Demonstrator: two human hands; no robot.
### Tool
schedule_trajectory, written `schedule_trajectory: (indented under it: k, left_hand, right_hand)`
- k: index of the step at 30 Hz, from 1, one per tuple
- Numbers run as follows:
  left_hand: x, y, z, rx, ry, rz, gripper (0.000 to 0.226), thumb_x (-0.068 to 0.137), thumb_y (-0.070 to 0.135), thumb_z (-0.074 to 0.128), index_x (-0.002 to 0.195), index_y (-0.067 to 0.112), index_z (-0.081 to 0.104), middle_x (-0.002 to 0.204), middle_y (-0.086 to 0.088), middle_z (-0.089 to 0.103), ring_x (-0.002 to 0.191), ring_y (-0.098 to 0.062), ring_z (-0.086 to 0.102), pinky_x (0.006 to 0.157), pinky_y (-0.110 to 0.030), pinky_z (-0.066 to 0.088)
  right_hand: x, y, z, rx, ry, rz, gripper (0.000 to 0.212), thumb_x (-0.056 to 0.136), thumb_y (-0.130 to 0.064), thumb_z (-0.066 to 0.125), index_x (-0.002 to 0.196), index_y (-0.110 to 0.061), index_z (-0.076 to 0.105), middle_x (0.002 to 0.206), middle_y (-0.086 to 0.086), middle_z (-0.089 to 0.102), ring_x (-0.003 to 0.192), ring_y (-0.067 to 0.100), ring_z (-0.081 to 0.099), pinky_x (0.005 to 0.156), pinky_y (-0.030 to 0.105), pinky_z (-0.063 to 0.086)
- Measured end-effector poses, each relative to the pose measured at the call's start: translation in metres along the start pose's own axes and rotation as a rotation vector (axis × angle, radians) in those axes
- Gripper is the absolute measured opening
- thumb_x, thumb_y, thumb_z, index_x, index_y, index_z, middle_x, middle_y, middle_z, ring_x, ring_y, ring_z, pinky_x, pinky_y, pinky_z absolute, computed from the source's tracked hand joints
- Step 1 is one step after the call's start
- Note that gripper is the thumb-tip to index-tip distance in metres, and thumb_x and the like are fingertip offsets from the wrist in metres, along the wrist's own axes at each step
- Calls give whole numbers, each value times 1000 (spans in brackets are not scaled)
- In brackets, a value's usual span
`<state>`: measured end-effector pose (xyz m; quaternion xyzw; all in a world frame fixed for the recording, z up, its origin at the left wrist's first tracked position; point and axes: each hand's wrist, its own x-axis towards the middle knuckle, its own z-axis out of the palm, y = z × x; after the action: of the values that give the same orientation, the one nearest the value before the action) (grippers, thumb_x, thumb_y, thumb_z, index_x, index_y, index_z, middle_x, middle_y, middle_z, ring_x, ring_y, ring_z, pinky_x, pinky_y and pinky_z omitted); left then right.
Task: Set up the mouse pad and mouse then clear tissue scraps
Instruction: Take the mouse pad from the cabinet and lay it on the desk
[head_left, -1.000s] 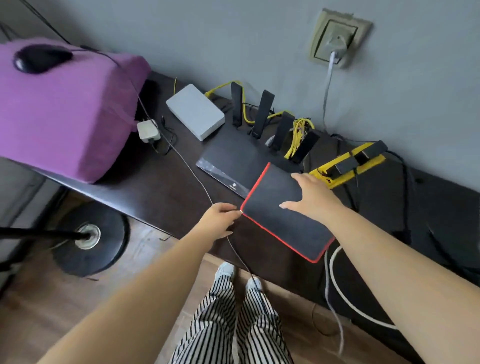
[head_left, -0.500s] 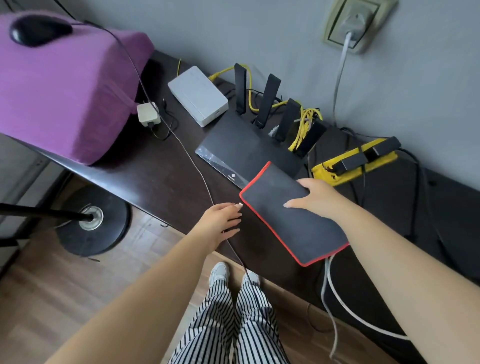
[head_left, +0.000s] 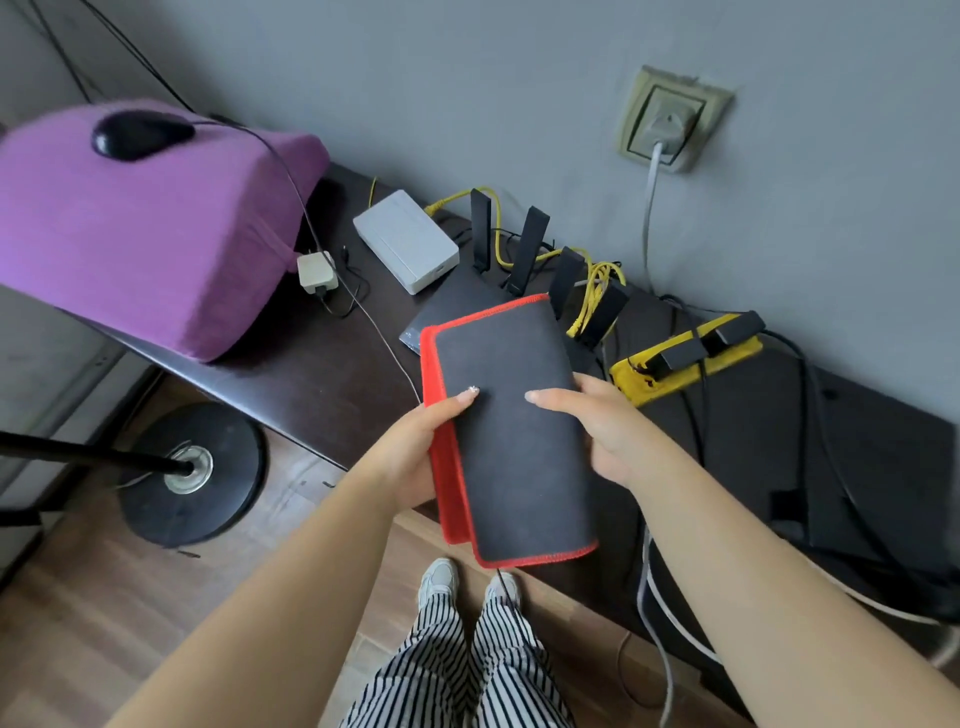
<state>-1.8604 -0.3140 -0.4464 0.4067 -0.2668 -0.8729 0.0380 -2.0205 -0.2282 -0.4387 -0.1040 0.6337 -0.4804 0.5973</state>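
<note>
While both hands hold it up: the black cloth mouse pad with red stitched edging (head_left: 514, 436) hangs clear above the front edge of the dark table (head_left: 291, 384), its left side folded under so the red backing shows.
Left hand (head_left: 410, 462): grips the folded left edge, thumb on the black face, fingers curled out of sight beneath.
Right hand (head_left: 608, 431): holds the right edge, thumb flat on top; the fingers underneath cannot be seen.
Mouse: the glossy black corded mouse (head_left: 140, 132) sits on the purple cushion (head_left: 130, 228) at the table's left end, its thin cable (head_left: 332, 270) trailing across the table toward the front edge.
Tissue scraps: none that I can make out.
Clutter: a black router with upright antennas (head_left: 524, 249), a white box (head_left: 408, 241) and a yellow power strip (head_left: 685, 364) crowd the back edge.
Risk: laid down folded, the pad would likely sit lumpy; spread over the cable, it could rock or drag the mouse off the cushion.
</note>
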Motion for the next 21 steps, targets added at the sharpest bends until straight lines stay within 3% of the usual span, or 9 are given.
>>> schedule_trajectory:
  k: [2,4,7,11,16,18,21]
  left_hand:
    - [-9,9,7,16,-37,98,28,82,18,56,109,21,63,100,-4,75,88,-22,72,73,-35,59]
    - [-16,15,16,101,-10,147,23,87,9,54,103,23,63,91,-1,76,81,-20,73,69,-34,60]
    - [-27,23,23,179,28,202,26,88,0,52,95,24,60,77,3,77,69,-17,73,62,-32,60]
    - [-38,33,22,190,-4,242,29,88,-2,51,94,25,60,78,3,77,72,-18,73,66,-35,60]
    - [-47,46,21,236,-75,260,29,87,-1,52,99,24,62,90,0,76,82,-22,72,75,-40,58]
    - [-51,52,18,275,-112,235,29,88,0,52,102,23,62,94,-2,75,85,-23,71,74,-41,58]
    - [-53,62,12,341,-168,186,28,88,1,53,105,22,61,98,-3,74,88,-24,71,76,-40,58]
  right_hand:
    - [-5,-3,8,0,75,-44,25,79,-13,67,103,-14,61,106,8,66,96,25,62,87,42,52]
    - [-9,-3,16,-51,159,-71,40,77,-20,70,114,-14,56,110,8,64,98,25,62,89,44,51]
    - [-21,-12,29,-107,204,-116,47,77,-26,71,119,-16,53,109,4,63,96,23,61,84,40,53]
    - [-38,-21,39,-108,210,-152,53,77,-32,69,124,-18,49,116,3,60,101,22,60,85,39,52]
    - [-55,-10,45,37,132,-87,46,77,-30,70,119,-21,53,112,4,65,98,23,64,85,41,54]
    - [-59,-6,51,81,159,-102,45,76,-27,71,118,-20,55,112,6,66,99,25,64,89,46,52]
    - [-69,1,66,141,259,-152,32,77,-22,71,107,-20,59,106,6,68,94,24,66,86,44,54]
